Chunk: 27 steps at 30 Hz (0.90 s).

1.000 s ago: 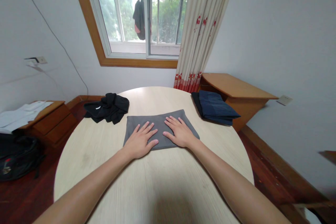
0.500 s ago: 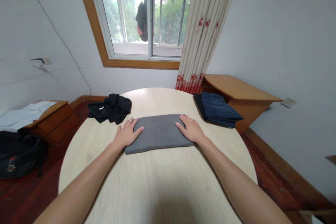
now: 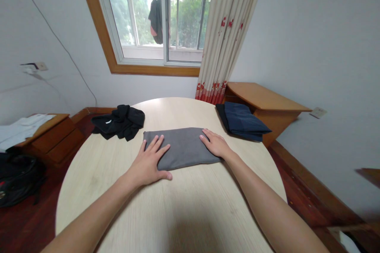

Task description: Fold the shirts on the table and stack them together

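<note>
A grey folded cloth, probably a garment, lies flat as a rectangle on the round, pale wooden table. Across its near left corner rests my left hand, fingers spread, the thumb out past the near edge. My right hand lies on the right end of the cloth with its fingers stretched out. Neither hand grasps anything. Beyond my left hand sits a crumpled black garment. Past my right hand is a stack of folded dark blue and black clothes.
A wooden desk stands behind the table on the right, beside a curtain and a window. To the left are a low wooden cabinet with papers on top and a black bag on the floor.
My left hand has moved down and right to the near left corner of the grey cloth, its fingers spreading wider. My right hand stays on the right end. The view has shifted slightly.
</note>
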Motion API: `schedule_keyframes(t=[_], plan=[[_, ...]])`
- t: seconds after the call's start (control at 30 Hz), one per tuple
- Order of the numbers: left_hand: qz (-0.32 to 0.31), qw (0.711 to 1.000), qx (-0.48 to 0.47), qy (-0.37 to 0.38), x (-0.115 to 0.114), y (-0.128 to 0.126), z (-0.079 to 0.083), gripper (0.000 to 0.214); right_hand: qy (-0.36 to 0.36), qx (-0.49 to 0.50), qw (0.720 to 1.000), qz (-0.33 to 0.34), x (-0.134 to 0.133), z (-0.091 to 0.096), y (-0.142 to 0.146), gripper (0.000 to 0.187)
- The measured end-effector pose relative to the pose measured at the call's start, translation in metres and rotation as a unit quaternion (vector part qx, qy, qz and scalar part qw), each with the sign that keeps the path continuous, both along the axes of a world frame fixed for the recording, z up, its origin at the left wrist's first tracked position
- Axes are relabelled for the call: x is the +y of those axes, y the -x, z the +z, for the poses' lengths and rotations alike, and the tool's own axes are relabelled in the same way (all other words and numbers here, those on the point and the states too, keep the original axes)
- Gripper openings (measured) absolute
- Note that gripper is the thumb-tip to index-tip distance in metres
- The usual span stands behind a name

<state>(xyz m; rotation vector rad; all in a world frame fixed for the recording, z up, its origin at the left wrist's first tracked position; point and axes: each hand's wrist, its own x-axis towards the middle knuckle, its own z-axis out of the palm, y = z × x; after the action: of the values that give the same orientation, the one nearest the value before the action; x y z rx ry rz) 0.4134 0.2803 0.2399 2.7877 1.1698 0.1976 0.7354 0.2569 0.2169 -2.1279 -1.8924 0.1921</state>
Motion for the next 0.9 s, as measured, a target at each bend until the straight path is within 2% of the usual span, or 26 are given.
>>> schedule_keyframes(t=[0.07, 0.17, 0.3, 0.4, 0.47, 0.53, 0.6, 0.7, 0.9], plan=[[-0.013, 0.998, 0.036, 0.046, 0.0, 0.003, 0.002, 0.1, 0.007, -0.017, 1.0, -0.007, -0.004, 0.005, 0.003, 0.062], [0.025, 0.995, 0.056, 0.073, 0.016, 0.016, 0.002, 0.086, 0.011, -0.052, 0.998, -0.016, -0.012, 0.019, 0.009, 0.057], [0.139, 0.989, 0.038, -0.005, 0.047, 0.037, -0.004, 0.063, 0.016, -0.071, 0.997, -0.012, -0.03, 0.044, 0.022, 0.06], [0.239, 0.968, -0.003, -0.072, 0.062, 0.045, -0.008, 0.054, 0.078, 0.009, 0.994, 0.079, -0.045, 0.054, 0.032, 0.066], [0.269, 0.96, -0.042, -0.066, 0.065, 0.044, -0.008, 0.051, 0.117, 0.09, 0.977, 0.153, -0.052, 0.052, 0.034, 0.066], [0.272, 0.958, -0.085, -0.033, 0.062, 0.04, -0.008, 0.051, 0.102, 0.147, 0.967, 0.182, -0.054, 0.047, 0.033, 0.064], [0.267, 0.956, -0.123, 0.012, 0.057, 0.035, -0.007, 0.053, 0.039, 0.164, 0.971, 0.168, -0.051, 0.041, 0.029, 0.056], [0.264, 0.952, -0.147, 0.057, 0.049, 0.029, -0.006, 0.062, -0.035, 0.16, 0.977, 0.135, -0.044, 0.032, 0.024, 0.034], [0.242, 0.948, -0.194, 0.073, 0.044, 0.028, -0.01, 0.07, 0.007, 0.215, 0.967, 0.138, -0.037, 0.016, 0.021, 0.017]])
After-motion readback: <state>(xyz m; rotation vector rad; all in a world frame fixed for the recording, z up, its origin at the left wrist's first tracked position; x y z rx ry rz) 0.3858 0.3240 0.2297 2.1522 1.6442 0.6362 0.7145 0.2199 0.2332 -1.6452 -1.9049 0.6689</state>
